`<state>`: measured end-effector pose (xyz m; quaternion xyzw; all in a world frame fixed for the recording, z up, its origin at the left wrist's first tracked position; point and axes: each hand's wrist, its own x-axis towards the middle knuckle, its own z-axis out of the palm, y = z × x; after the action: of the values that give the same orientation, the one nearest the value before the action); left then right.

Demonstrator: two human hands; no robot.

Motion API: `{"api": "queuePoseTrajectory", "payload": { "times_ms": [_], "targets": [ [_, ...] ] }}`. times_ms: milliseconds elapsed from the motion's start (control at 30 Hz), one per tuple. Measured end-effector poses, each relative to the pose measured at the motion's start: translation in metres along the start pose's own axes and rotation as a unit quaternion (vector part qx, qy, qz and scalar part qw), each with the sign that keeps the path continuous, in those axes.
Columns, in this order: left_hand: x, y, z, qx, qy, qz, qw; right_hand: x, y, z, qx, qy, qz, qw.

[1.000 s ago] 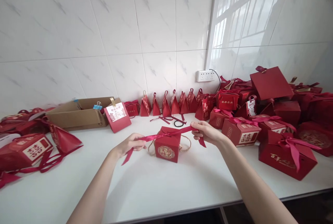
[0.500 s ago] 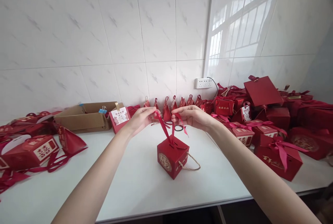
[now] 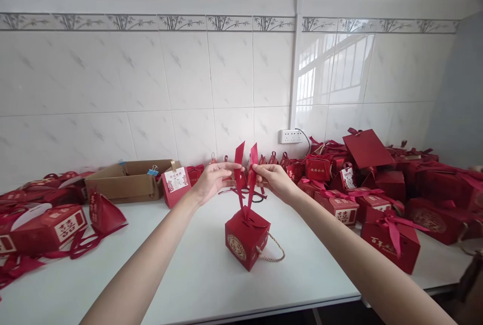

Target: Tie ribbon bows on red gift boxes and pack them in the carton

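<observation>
A red gift box [image 3: 247, 238] with a gold round emblem stands on the white table, one corner towards me. A twisted gold cord handle [image 3: 278, 250] sticks out from its right side. Through slots in its top runs a red ribbon [image 3: 240, 191], its two ends raised above the box. My left hand [image 3: 216, 180] pinches the left end between thumb and fingers. The right end is pinched by my right hand [image 3: 272, 178]. Both slanted ribbon tips point up past my fingers, and the two strands stand nearly upright, close together.
Red boxes and loose ribbons are heaped at the left [image 3: 45, 227] and the right [image 3: 392, 239]. An open cardboard box [image 3: 124, 191] with a blue binder clip [image 3: 153, 171] stands at the back left. A power strip [image 3: 291, 136] hangs on the tiled wall.
The ribbon ends have been straightened and now point up instead of drooping. My hands have come slightly closer together. The view has tilted upwards; the gift box stays on the table.
</observation>
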<state>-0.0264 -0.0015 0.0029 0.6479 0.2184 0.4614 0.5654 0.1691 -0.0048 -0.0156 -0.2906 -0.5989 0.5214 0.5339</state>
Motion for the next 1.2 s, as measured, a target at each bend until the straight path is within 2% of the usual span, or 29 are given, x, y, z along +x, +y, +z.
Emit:
{"api": "queuePoseTrajectory", "payload": {
  "times_ms": [100,167,233,300,333,400,467,533,600,667,800,900,1000,1067,1200],
  "targets": [
    [0.0,0.003,0.003,0.024,-0.003,0.003,1.0,-0.001,-0.004,0.002,-0.025,-0.014,-0.015,0.999],
    [0.001,0.002,0.003,0.099,0.032,0.007,0.995,-0.002,-0.006,0.0,-0.048,-0.063,-0.024,0.997],
    [0.0,-0.003,0.002,0.246,0.129,0.023,0.96,-0.004,-0.005,-0.005,-0.072,-0.115,-0.019,0.991],
    [-0.005,-0.013,0.003,0.368,0.222,0.039,0.902,-0.005,0.002,-0.013,-0.158,-0.114,-0.013,0.981],
    [-0.009,-0.019,0.006,0.403,0.237,0.039,0.883,-0.006,0.008,-0.018,-0.239,-0.099,-0.012,0.966],
    [-0.021,-0.034,0.014,0.447,0.194,0.021,0.873,-0.009,0.021,-0.025,-0.402,-0.088,-0.016,0.911],
    [-0.034,-0.05,0.025,0.499,0.108,-0.016,0.86,-0.014,0.035,-0.028,-0.49,-0.115,-0.015,0.864],
    [-0.043,-0.066,0.034,0.523,0.043,-0.06,0.849,-0.02,0.044,-0.027,-0.505,-0.144,-0.011,0.851],
    [-0.048,-0.079,0.038,0.509,0.022,-0.084,0.856,-0.026,0.049,-0.023,-0.522,-0.158,-0.008,0.838],
    [-0.049,-0.087,0.037,0.483,0.017,-0.08,0.872,-0.031,0.05,-0.019,-0.545,-0.158,-0.009,0.824],
    [-0.047,-0.09,0.023,0.45,0.019,-0.056,0.891,-0.045,0.044,-0.01,-0.606,-0.112,0.019,0.787],
    [-0.047,-0.083,0.015,0.463,-0.022,-0.069,0.883,-0.057,0.037,-0.004,-0.633,-0.128,0.067,0.761],
    [-0.049,-0.074,0.013,0.478,-0.085,-0.125,0.865,-0.063,0.032,-0.003,-0.624,-0.162,0.071,0.761],
    [-0.049,-0.069,0.012,0.482,-0.111,-0.147,0.857,-0.063,0.033,-0.006,-0.615,-0.159,0.065,0.77],
    [-0.047,-0.066,0.01,0.45,-0.118,-0.16,0.871,-0.057,0.041,-0.011,-0.575,-0.124,0.05,0.807]
  ]
}}
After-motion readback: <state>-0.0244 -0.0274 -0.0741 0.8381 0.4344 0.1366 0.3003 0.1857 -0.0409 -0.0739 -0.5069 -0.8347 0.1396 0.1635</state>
